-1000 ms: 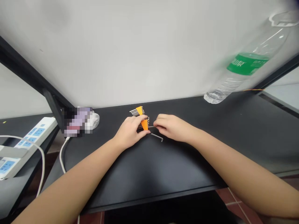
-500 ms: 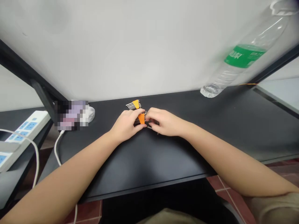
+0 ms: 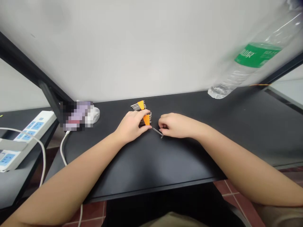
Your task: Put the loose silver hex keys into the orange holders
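An orange holder (image 3: 146, 119) full of several metal hex keys lies on the black table (image 3: 165, 157) near the wall. My left hand (image 3: 132, 126) grips the holder from the left, thumb against its orange end. My right hand (image 3: 176, 125) rests on the table just right of it, fingers pinched on one thin loose hex key (image 3: 157, 132) that lies between the two hands. A second orange piece (image 3: 141, 105) with keys sticks out behind my left hand.
A clear plastic water bottle (image 3: 248, 61) with a green label stands at the back right. A blurred small object (image 3: 77, 115) sits at the back left. A white power strip (image 3: 21, 143) with a white cable (image 3: 62, 151) lies on the left shelf.
My right hand has drawn back to the right from the holder, with a loose hex key at its fingertips. My left hand stays on the holder.
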A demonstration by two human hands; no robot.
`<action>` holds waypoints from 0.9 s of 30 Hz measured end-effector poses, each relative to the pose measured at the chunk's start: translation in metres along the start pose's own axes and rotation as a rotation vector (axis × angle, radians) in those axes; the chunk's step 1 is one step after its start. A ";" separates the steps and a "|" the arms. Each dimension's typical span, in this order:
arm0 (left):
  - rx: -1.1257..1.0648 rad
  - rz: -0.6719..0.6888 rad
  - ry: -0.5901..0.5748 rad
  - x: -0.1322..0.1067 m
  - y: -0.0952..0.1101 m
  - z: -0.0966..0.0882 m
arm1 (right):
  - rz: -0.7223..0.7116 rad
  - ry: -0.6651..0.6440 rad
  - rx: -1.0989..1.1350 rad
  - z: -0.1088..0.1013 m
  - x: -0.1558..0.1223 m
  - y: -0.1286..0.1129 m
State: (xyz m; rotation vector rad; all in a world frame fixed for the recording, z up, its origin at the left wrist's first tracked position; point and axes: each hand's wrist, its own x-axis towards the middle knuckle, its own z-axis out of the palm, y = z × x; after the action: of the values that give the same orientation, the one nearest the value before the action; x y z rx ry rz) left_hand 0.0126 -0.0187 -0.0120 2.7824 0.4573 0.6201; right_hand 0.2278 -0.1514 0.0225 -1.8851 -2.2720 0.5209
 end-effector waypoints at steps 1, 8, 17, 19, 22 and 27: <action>-0.001 -0.001 -0.002 0.000 0.000 0.000 | -0.003 0.009 0.008 0.000 0.000 0.000; -0.003 -0.009 -0.007 0.000 0.001 -0.001 | 0.027 0.013 -0.101 -0.001 0.000 -0.004; -0.003 0.023 0.033 0.000 -0.001 0.000 | -0.046 0.185 0.009 0.002 0.004 -0.004; -0.004 0.023 0.038 0.000 -0.001 0.000 | -0.095 0.238 0.046 0.003 0.005 -0.004; -0.008 0.014 0.038 -0.001 0.000 0.000 | -0.127 0.282 0.036 0.005 0.006 -0.003; -0.006 -0.003 0.031 -0.001 0.000 0.000 | -0.156 0.276 -0.004 0.008 0.006 -0.001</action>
State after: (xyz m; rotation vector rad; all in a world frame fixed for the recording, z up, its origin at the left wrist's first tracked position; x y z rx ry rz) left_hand 0.0119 -0.0191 -0.0120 2.7695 0.4656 0.6630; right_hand 0.2227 -0.1469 0.0146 -1.6452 -2.2111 0.2190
